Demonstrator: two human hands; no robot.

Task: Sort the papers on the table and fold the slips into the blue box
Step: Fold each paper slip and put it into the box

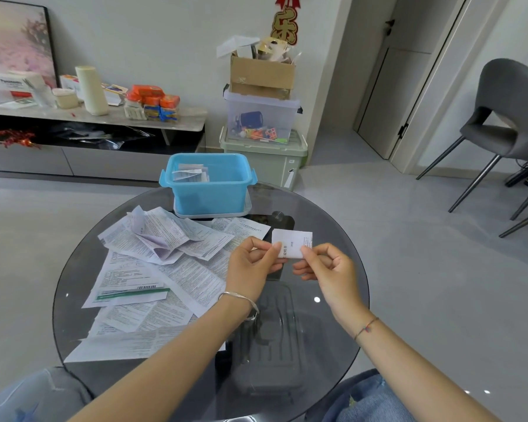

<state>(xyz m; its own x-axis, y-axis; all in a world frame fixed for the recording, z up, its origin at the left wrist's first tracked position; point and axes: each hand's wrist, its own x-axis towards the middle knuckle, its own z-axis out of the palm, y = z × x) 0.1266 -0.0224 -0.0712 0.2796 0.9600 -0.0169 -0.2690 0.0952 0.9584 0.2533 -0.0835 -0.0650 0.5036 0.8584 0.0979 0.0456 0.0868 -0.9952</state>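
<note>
White slip (291,242) between both hands' fingers (306,252)

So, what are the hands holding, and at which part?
A folded paper slip: left hand pinches its lower left edge, right hand its lower right.

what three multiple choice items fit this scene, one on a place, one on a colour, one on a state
1. Where does the paper pile lie on the table?
A. on the person's left
B. on the person's right
C. on the floor

2. What colour is the box on the table?
A. green
B. blue
C. red

3. How is the folded slip held?
A. lying on the table
B. by one hand alone
C. pinched by both hands

Answers:
1 A, the sheets spread left of the slip.
2 B, its walls are light blue.
3 C, the left hand and right hand each pinch an edge.
</note>
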